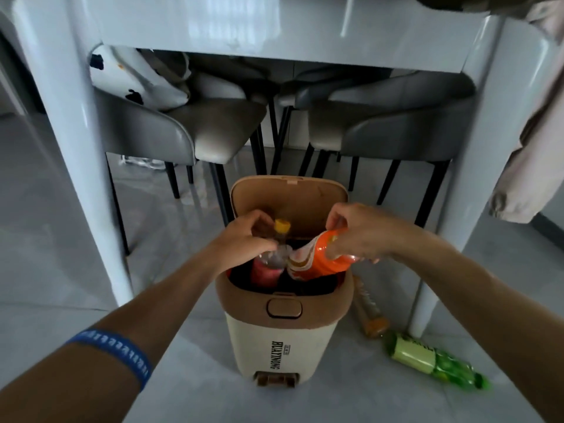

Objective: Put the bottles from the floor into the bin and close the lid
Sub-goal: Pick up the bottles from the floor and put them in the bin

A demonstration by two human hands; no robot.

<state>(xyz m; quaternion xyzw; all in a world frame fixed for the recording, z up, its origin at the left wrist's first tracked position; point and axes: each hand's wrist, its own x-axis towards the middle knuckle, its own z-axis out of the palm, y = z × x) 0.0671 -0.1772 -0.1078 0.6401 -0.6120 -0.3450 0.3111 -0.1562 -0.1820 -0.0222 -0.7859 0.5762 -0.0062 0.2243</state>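
Two bottles going into the open bin at once.

The left hand (244, 239) grips the yellow-capped bottle (271, 257) upright by its neck, base down in the bin (283, 331); the right hand (360, 230) clutches the orange bottle (317, 261) tilted over the rim, likely to slide in beside it; lid (290, 199) stands up, clear of both; a green bottle (433, 358) and an amber bottle (369, 309) lie on the floor (91, 285) just right of the bin.

matt plastic bin (285, 337), glossy white table (274, 29), shiny tiled floor (61, 270)
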